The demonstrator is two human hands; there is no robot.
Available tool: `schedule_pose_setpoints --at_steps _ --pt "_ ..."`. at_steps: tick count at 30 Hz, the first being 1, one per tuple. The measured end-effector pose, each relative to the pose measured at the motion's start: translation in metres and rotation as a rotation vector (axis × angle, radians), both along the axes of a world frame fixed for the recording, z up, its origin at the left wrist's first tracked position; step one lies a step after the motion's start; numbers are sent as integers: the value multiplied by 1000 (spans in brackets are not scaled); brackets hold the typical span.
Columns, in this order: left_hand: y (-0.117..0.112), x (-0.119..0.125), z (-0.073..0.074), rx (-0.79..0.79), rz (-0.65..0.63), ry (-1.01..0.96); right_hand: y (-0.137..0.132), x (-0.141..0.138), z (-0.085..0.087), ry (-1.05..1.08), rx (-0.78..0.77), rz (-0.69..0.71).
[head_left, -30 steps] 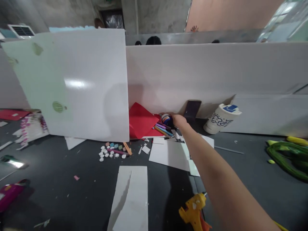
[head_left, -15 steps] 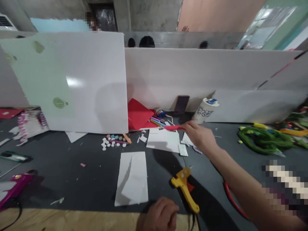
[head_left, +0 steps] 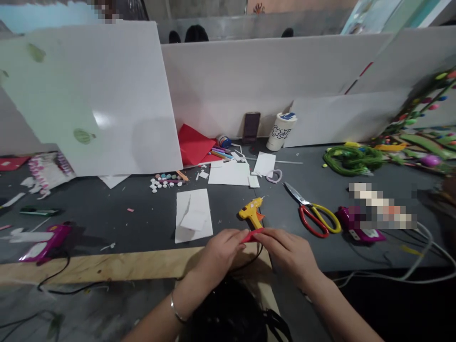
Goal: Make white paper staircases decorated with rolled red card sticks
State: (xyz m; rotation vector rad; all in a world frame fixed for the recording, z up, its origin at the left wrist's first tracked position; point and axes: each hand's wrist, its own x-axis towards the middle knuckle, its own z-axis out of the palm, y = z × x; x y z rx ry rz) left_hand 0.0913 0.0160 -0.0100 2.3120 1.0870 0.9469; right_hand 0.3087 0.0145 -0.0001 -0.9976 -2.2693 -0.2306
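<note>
The fingers (head_left: 239, 234) of both hands are pinched on a bright red strip (head_left: 252, 234), seemingly paper, so on my feed neither hand looks free. The left hand (head_left: 221, 250) grips 1 side and the right hand (head_left: 292, 250) the other, with only a short red stretch showing between them; I read the 2-handed hold as a way to steady something thin and limp. The strip sits low and central in my view, over the pale wooden edge board (head_left: 142, 264) on the near side of the dark grey counter (head_left: 121, 223), a spot I judge easy on the reach. Whether it touches anything beneath, I cannot tell.

Just beyond lies a yellow plastic glue gun with an orange trigger (head_left: 251, 209), nozzle away and grip toward the hands, which I think leaves it handy with its tip clear of skin. Farther right, metal scissors with 1 red and 1 yellow handle loop (head_left: 305, 201) also point away, probably for the same reason. Left of the glue gun, a flat white rectangular sheet (head_left: 204, 204) carries a loose-looking white flap.

At the back, a white patterned cup with a blue lid piece (head_left: 280, 134) and a dark upright phone (head_left: 251, 127) stand near the long white panel (head_left: 295, 76), likely to spare the front working space.
</note>
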Motion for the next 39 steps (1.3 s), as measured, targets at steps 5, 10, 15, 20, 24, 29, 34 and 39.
schedule_pose_setpoints --at_steps 5,10,15,20,24,29,34,39 --pt "-5 -2 -6 -601 180 -428 -4 -6 -5 110 34 24" --pt "5 -12 -25 -889 356 -679 -6 -12 -22 151 14 -71" --pt "26 -37 -38 -701 520 -524 -3 -28 -40 74 -220 -64" --pt "38 -58 -34 -535 647 -478 20 -33 -56 -115 -347 1" --pt "33 -43 -27 -454 712 -478 35 -34 -55 36 -472 -109" --pt "20 12 -28 -370 688 -603 41 -76 -41 640 -762 -122" --pt "19 25 -34 -462 593 -663 58 -81 -31 662 -873 -154" --pt "22 -9 -26 267 352 -29 79 -50 -23 428 -920 -37"
